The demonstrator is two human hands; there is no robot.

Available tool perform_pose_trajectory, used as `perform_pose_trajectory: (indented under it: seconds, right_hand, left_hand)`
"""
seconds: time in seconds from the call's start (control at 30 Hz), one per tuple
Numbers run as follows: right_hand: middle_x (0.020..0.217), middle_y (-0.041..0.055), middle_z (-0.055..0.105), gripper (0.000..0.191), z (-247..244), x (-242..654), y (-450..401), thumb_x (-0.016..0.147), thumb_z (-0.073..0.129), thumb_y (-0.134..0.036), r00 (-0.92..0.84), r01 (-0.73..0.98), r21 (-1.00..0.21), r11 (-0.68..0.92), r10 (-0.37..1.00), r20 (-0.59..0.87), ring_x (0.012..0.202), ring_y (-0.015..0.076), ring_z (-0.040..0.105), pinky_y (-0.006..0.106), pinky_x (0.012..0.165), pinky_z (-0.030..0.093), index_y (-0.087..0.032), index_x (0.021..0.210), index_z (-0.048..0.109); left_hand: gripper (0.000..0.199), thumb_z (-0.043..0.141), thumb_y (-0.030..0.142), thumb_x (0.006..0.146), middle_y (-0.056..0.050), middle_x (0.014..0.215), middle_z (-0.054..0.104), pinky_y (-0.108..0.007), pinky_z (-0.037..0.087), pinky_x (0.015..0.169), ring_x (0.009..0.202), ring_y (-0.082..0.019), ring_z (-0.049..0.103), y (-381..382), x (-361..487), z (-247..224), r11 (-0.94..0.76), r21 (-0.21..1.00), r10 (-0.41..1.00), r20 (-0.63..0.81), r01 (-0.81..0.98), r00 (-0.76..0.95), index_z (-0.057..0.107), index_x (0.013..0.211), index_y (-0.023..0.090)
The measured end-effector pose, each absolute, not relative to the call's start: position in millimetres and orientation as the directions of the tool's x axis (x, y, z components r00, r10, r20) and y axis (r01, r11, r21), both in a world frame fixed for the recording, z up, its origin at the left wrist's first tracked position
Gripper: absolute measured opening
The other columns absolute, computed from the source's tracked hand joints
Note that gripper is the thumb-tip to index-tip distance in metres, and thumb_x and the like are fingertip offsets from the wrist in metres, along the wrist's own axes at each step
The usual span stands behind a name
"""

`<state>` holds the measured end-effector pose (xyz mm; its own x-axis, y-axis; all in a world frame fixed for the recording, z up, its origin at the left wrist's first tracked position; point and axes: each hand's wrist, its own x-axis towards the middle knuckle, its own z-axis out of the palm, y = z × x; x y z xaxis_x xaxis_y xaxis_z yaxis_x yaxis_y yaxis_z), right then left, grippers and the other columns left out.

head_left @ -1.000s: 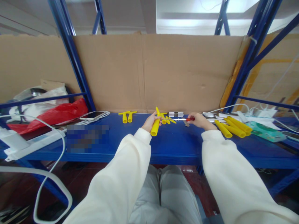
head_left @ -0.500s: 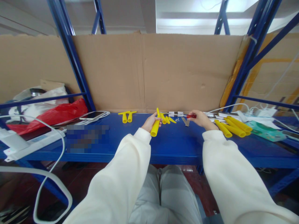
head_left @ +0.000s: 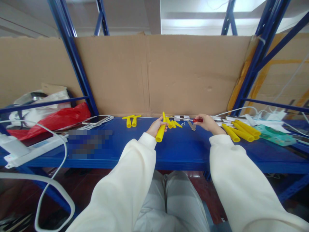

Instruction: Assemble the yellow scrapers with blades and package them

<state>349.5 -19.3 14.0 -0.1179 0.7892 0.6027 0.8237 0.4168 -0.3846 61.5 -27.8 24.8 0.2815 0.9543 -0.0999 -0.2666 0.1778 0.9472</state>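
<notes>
My left hand (head_left: 154, 127) is closed around a yellow tapered tube (head_left: 160, 133), its round open end toward me. In my right hand (head_left: 205, 123) is the red handle of a screwdriver (head_left: 198, 120), whose thin shaft points left. Just right of my left hand lie smaller yellow pieces (head_left: 169, 123) and some tiny white bits (head_left: 183, 123). A flat grey metal piece (head_left: 193, 127) rests below the screwdriver. Behind it are black-and-white strips (head_left: 181, 118). Two yellow T-shaped parts (head_left: 131, 121) stand to the left of my left hand.
Several yellow tubes (head_left: 242, 133) lie at the right beside a green packet (head_left: 275, 135). On the left are a phone (head_left: 94, 120) with a white cable, a red bag (head_left: 60, 117) and a white power strip (head_left: 36, 149). Cardboard (head_left: 188, 74) closes the back of the blue table (head_left: 135, 151).
</notes>
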Motion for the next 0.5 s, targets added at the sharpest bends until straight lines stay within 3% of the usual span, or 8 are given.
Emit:
perform_pose_trajectory:
  seconds: [0.5]
  right_hand:
    - [0.077, 0.0039, 0.071, 0.009, 11.9, 351.8, -18.9, 0.067, 0.066, -0.022, -0.108, 0.826, -0.403, 0.393, 0.813, 0.571, 0.073, 0.0203, 0.063, 0.034, 0.075, 0.053, -0.021, 0.076, 0.066]
  left_hand:
    - [0.08, 0.046, -0.004, 0.081, -0.005, 0.083, 0.067, -0.019, 0.04, 0.042, 0.042, -0.008, 0.05, -28.3, 61.4, 24.1, 0.172, 0.953, 0.95, -0.095, -0.247, 0.297, 0.024, 0.154, 0.022]
